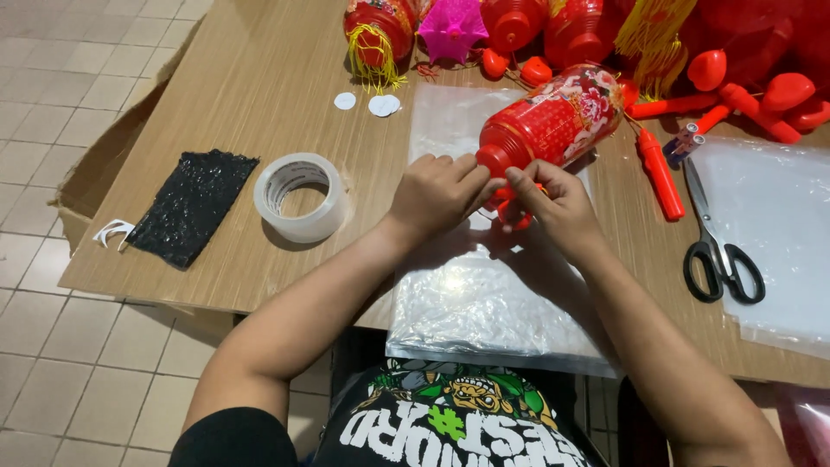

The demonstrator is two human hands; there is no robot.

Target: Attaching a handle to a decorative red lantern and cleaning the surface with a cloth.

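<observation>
Two hands meet at the near end of a red plastic lantern (553, 121) lying tilted on a clear plastic sheet (484, 303) mid-counter: left hand (437, 192) and right hand (553, 201) pinch its neck. Likely light, hollow, glossy-slick; grip the ribbed neck. Tape roll (301, 197) left, scissors (718, 251) right.

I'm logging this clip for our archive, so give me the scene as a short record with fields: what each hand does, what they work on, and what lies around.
left hand: left hand grips the red neck end of the lantern
right hand: right hand pinches the same end with its fingertips
object: red barrel-shaped plastic lantern with flower print, lying tilted over a clear plastic sheet
left of hands: roll of clear tape, black crinkled rectangular sheet
right of hands: black-handled scissors, red plastic stick
surface: wooden table
</observation>
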